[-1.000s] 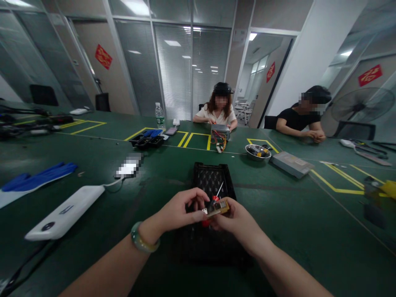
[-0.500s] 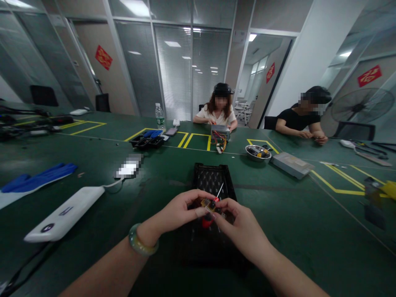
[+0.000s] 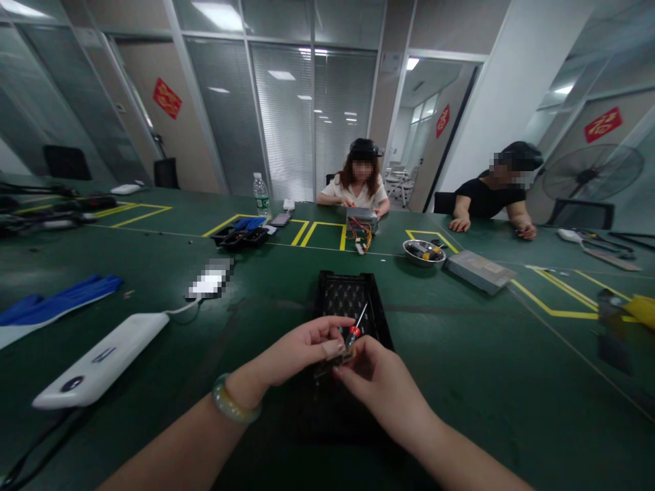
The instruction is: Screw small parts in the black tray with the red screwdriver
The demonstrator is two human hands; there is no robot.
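Hands together, narrow, low over the bench (image 3: 460, 361), head view. Left hand (image 3: 294, 356), jade bangle (image 3: 234, 404) on the wrist, has its fingers out and pinches the near edge of a small circuit board (image 3: 332, 365). Right hand (image 3: 381, 385) curls in from the other side on the same board, fingers closed. Red-handled screwdriver (image 3: 353, 333) stands between them, thin shaft tilted up and away. Can't tell which hand has it, or whether the tip touches the board, since fingers hide the contact.

All of this sits over a black plastic crate (image 3: 348, 300), not resting in it.

Nearby: white power bank (image 3: 99, 361) left, cable attached; blue gloves (image 3: 56, 294) beyond it; steel bowl (image 3: 422, 253) and a grey metal casing (image 3: 478, 271) ahead right. Across the bench, a co-worker (image 3: 361, 184) sits at a wired metal unit (image 3: 361, 219); another co-worker (image 3: 488, 194) sits right, hands apart on the bench.
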